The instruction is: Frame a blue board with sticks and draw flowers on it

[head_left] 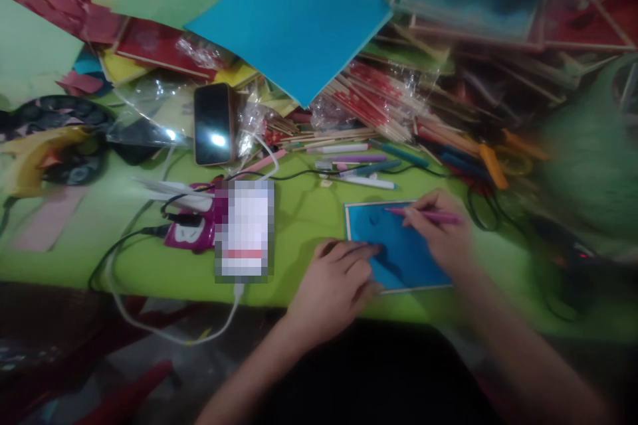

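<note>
A square blue panel [413, 259] with a pale stick border lies flat on the green tabletop near its front edge. My right hand [443, 229] grips a pink-purple felt-tip pen [441, 216], its tip at the panel's upper part. Beside the tip a small dark curved mark [373, 220] shows on the blue. Resting on the panel's left side is my left hand [343, 279], its fingers stretched out over the surface and holding nothing. Part of the panel's right side is hidden under my right hand and forearm.
Several felt-tip pens [359, 159] lie behind the panel. A phone [214, 123], a blurred-out screen and a purple power strip [192, 234] with cables sit left. A blue sheet [294, 20] tops piled paper and sticks [369, 103]. Orange-handled scissors [492, 163] lie right.
</note>
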